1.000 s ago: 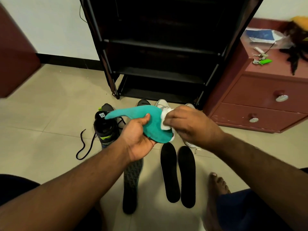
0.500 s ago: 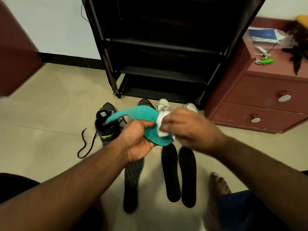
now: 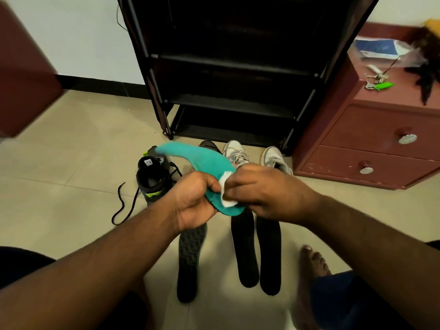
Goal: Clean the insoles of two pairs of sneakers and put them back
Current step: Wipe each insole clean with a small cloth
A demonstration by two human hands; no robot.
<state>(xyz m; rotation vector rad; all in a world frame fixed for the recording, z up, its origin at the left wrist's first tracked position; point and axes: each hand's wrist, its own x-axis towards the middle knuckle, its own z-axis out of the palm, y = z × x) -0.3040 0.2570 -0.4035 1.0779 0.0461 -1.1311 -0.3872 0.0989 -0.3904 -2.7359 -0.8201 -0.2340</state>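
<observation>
Over the tiled floor (image 3: pixel 59 144), the left hand (image 3: pixel 192 201) is gripping the teal insole (image 3: pixel 204 163), steadying it while the right hand (image 3: pixel 259 191) is pinching a white wipe (image 3: pixel 227 191) against it.

Both forearms reach forward; left hand (image 3: pixel 192 201) and right hand (image 3: pixel 264 191) meet, fingers (image 3: pixel 209 184) curled.

You're holding a teal insole (image 3: pixel 202 163) with a white wipe (image 3: pixel 227 194) against it. On the beige tiled floor (image 3: pixel 71 163) lie two plain black insoles (image 3: pixel 257 246) and a dark one with a patterned grey-green grid (image 3: pixel 190 253). The near sneaker (image 3: pixel 152 179) is black with neon-green accents; the pair (image 3: pixel 254 156) behind is grey and white. The rack (image 3: pixel 226 67) is black, the drawer unit (image 3: pixel 371 139) maroon with silver knobs.
</observation>
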